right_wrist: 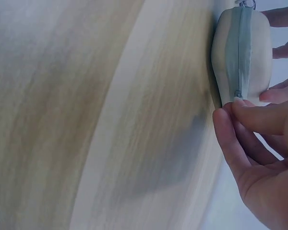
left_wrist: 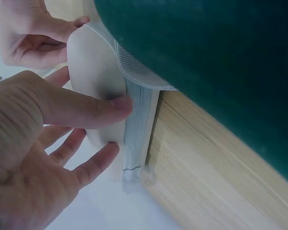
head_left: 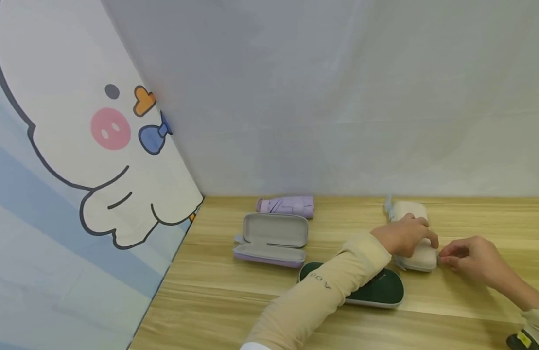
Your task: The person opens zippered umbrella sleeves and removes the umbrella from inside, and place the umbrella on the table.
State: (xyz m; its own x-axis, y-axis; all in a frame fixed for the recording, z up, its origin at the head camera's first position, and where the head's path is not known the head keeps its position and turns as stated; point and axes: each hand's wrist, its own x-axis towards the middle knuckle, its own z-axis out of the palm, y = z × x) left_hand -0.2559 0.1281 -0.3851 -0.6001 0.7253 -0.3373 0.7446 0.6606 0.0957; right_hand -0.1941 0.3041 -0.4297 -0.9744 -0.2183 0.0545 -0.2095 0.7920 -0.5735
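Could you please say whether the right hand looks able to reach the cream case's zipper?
Probably yes: the right hand seems to touch one end of the zipper, and the left hand, holding the cream case from above, leaves that end uncovered.

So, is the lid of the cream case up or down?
Down. The cream case shows its outer shell, no lining, and the zip beside the right hand looks joined; whether all round, I cannot tell.

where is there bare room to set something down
Left of the left sleeve, in front of the open case; also beyond the right hand, right of the cream case. Crowded: around that case, with left hand and green case close.
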